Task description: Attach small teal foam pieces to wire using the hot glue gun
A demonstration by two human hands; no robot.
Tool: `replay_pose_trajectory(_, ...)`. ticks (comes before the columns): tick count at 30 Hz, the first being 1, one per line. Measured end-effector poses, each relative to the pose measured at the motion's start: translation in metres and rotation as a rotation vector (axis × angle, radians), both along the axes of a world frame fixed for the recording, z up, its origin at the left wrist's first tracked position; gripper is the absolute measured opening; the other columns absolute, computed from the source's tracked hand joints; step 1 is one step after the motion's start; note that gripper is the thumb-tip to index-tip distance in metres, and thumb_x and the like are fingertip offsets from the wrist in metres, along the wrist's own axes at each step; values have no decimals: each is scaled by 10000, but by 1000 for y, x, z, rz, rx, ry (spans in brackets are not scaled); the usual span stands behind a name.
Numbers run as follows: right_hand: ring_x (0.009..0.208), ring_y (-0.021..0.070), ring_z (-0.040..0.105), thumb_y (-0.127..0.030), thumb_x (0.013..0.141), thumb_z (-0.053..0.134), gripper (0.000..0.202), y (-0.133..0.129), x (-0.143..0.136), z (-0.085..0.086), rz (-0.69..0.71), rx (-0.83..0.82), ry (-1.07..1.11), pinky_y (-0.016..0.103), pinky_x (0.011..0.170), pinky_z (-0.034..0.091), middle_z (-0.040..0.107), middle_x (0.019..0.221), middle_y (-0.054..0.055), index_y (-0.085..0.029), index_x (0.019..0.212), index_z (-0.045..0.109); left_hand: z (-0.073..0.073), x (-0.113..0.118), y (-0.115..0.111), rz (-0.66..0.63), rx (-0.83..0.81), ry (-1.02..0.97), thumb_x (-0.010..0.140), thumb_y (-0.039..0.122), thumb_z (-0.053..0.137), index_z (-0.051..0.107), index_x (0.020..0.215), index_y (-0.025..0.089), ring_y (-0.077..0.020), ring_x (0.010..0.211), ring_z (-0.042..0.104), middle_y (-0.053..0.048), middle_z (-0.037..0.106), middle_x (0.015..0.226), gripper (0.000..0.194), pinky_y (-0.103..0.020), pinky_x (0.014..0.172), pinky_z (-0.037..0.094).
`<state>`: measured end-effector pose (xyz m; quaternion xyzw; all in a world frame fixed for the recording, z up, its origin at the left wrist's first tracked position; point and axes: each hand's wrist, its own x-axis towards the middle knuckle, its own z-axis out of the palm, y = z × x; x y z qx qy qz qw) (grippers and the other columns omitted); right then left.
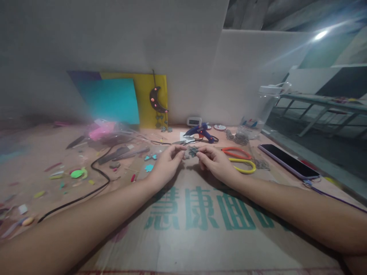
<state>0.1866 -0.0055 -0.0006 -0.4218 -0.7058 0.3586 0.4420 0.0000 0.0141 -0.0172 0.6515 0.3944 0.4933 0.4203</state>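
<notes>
My right hand (215, 161) pinches a small grey-green flower-shaped piece (193, 151) between thumb and fingers. Just left of it, my left hand (169, 162) has its thumb and index fingertips close together; whatever may be between them is too small to make out. A few tiny grey bits lie on the cardboard sheet (183, 252) below the fingertips. Beside my left hand are a turquoise flower-shaped cutout (149, 168) and a turquoise bow-like piece (150, 157). Scissors with an orange and a yellow handle loop (243, 167) lie by my right hand.
Behind the hands rests a blue glue gun (200, 131) near a small digital clock (194, 121). A phone (288, 161) and clear bottle (260, 110) stand right. A black cord (100, 175) and coloured scraps cover the left. A moon ornament (156, 100) hangs against yellow board.
</notes>
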Motion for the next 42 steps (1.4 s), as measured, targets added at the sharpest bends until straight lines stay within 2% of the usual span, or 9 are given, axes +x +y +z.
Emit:
replay_pose_trajectory(3,498,106,465,-416,920,521,231,-1,0,1,11,-11,-3,234,500,359,505,556,-59,-187,929,550,5,1,-4,-23,13,43,875,386,591,664,1034,180,-189,940,646,-63,711,988,271,-306,842,490)
replay_pose_trajectory(6,490,100,459,-417,913,535,226,-2,0,0,18,-14,-5,229,480,350,506,578,-57,-192,900,551,9,1,-8,-23,43,98,852,372,617,685,997,179,-208,962,650,-65,723,1019,251,-339,900,483)
replay_pose_trajectory(11,572,114,513,-417,928,516,258,-3,3,2,-5,70,-104,245,538,397,585,687,-9,-184,859,602,13,1,-11,6,52,174,841,352,610,669,905,163,-197,876,650,-49,720,928,209,-311,834,487)
replay_pose_trajectory(15,778,162,611,-415,904,551,262,-1,5,4,-42,142,-106,280,662,473,672,937,59,-180,988,630,13,1,-11,-1,55,217,838,340,597,659,861,166,-187,840,643,-30,710,879,187,-290,794,481)
replay_pose_trajectory(17,825,177,629,-407,876,596,277,0,5,2,-46,142,-122,297,703,491,678,985,68,-180,1033,627,14,2,-12,-3,50,239,833,334,595,664,846,170,-190,832,643,-25,711,860,178,-290,787,480)
replay_pose_trajectory(23,757,168,639,-352,893,573,188,2,4,-4,-64,165,-207,283,675,489,696,847,31,-186,919,658,14,4,-14,-38,40,237,824,337,604,669,821,169,-194,826,650,-28,714,845,180,-293,772,489)
replay_pose_trajectory(30,660,148,611,-360,899,560,197,0,3,-1,-75,119,-184,261,600,467,674,775,19,-183,910,648,8,3,-10,-46,22,168,817,342,648,648,1021,165,-200,904,660,-65,715,990,271,-314,817,506)
replay_pose_trajectory(35,609,133,576,-376,883,579,201,0,3,-1,-81,97,-163,245,551,446,647,738,6,-181,893,626,10,1,-12,-70,66,206,844,353,623,667,888,172,-182,839,656,-32,717,883,191,-287,793,499)
replay_pose_trajectory(42,556,123,549,-414,873,592,233,1,2,-2,-42,-7,-108,236,495,424,640,703,1,-181,871,598,12,2,-12,-55,64,198,837,339,614,676,869,174,-195,867,666,-36,727,888,179,-303,826,501)
